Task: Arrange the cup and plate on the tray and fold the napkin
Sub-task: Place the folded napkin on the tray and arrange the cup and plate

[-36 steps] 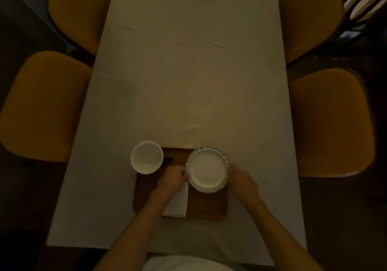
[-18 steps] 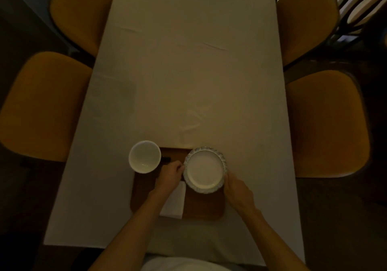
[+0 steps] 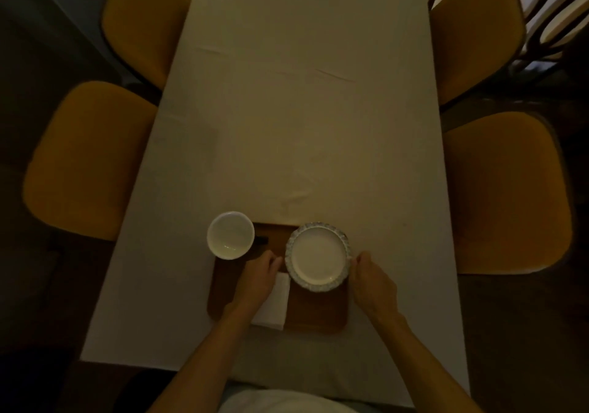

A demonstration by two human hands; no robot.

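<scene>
A brown wooden tray [image 3: 318, 317] lies on the table near the front edge. A white cup [image 3: 230, 235] stands at the tray's far left corner, partly over the rim. A white plate [image 3: 318, 257] with a patterned rim rests on the tray's far right part. A white napkin [image 3: 275, 304] lies flat on the tray, half hidden under my left hand [image 3: 259, 274]. That hand's curled fingers sit just off the plate's left rim, holding nothing. My right hand [image 3: 371, 277] pinches the plate's right rim.
The long table [image 3: 302, 109] wears a pale cloth. Two mustard chairs stand on each side, one at the left [image 3: 86, 160] and one at the right [image 3: 506, 192] being nearest. A dark slot [image 3: 263, 240] shows in the tray beside the cup.
My left hand has come off the plate's left rim and now sits a small gap away. The plate stays on the tray's far right, with my right hand still at its edge.
</scene>
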